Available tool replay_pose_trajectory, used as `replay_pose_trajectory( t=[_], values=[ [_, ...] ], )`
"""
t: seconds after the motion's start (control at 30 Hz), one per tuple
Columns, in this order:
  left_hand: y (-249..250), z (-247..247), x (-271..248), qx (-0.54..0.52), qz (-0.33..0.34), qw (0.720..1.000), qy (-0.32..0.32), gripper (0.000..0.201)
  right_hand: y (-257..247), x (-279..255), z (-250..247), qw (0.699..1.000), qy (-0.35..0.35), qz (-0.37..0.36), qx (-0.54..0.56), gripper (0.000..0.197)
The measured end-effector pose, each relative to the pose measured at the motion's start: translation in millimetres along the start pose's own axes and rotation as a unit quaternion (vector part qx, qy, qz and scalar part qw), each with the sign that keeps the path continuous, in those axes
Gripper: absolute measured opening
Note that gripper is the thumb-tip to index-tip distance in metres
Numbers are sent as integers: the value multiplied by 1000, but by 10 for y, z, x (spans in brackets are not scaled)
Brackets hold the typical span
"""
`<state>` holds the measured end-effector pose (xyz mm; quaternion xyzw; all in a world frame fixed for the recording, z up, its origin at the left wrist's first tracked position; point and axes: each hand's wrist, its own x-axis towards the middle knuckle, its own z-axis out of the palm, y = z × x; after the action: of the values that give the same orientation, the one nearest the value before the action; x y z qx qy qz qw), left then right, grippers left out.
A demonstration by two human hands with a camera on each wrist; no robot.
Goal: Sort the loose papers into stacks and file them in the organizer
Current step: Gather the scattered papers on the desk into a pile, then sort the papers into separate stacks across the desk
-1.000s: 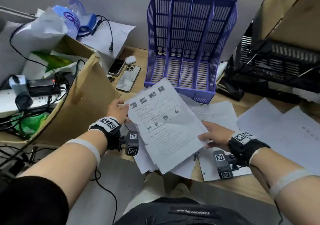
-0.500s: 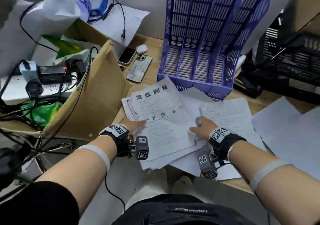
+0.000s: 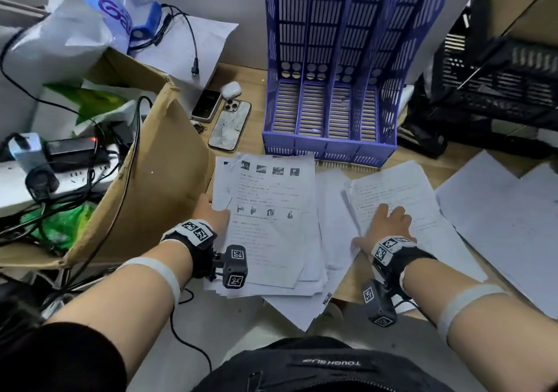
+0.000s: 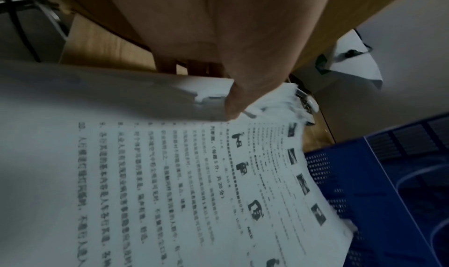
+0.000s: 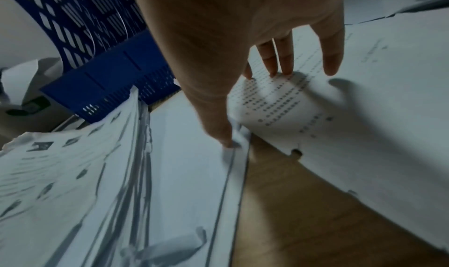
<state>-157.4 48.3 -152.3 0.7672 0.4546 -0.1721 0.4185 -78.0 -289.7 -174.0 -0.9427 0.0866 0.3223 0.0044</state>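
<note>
A purple slotted organizer stands upright at the back of the wooden desk, its slots holding no papers. In front of it lies a stack of printed sheets with small pictures. My left hand grips its left edge; in the left wrist view the thumb lies on top of that stack, with the fingers underneath. To the right lies a pile of text-only sheets. My right hand rests flat on that pile, fingers spread, its thumb touching the blank sheets between the piles.
A cardboard box presses close on the left, with a power strip and cables behind it. Two phones and an earbud case lie left of the organizer. Black mesh trays stand at the right, above more loose sheets.
The picture stack, held up and tilted a second ago, now lies flat on the desk. My right hand left its right edge and moved onto the text pile.
</note>
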Motion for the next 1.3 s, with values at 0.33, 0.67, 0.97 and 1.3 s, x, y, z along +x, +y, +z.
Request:
replay_pose_trajectory(
  t=[0.33, 0.67, 0.97, 1.3],
  values=[
    [570, 257, -250, 34, 160, 987, -8, 48, 114, -106, -220, 988, 63, -86, 113, 43],
    [1044, 549, -776, 11, 267, 902, -338, 38, -715, -537, -766, 770, -249, -269, 522, 44],
    [341, -256, 3, 186, 78, 975, -91, 21, 101, 240, -187, 970, 8, -30, 239, 45],
    [426, 40, -64, 217, 62, 972, 64, 101, 11, 139, -222, 950, -59, -135, 277, 10]
  ],
)
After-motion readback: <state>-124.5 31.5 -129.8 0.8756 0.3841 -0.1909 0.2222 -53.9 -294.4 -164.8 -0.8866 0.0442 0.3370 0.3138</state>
